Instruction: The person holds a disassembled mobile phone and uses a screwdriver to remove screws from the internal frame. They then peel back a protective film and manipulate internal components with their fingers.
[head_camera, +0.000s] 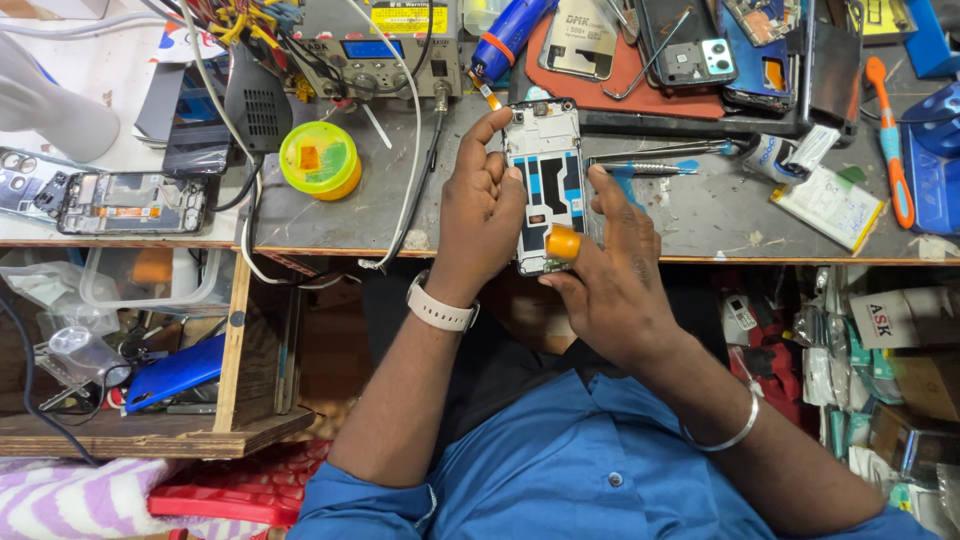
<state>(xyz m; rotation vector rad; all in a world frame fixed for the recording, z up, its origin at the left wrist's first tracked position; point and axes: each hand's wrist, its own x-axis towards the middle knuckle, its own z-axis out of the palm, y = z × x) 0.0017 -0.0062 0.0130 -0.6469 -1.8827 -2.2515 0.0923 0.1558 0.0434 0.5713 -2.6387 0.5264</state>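
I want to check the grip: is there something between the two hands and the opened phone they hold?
Nothing visible does. The left hand grips the opened phone on its left edge, and the right hand holds its right edge. Only an orange cap on the right thumb lies between that thumb and the phone's lower end.

Bare bench (330, 215) left of the opened phone (546, 180) is passable; tweezers (650, 160) and battery (830, 205) crowd its right.

Opened phone frame (545, 185) in left hand (480, 215) and right hand (610, 270) above workbench (330, 215)
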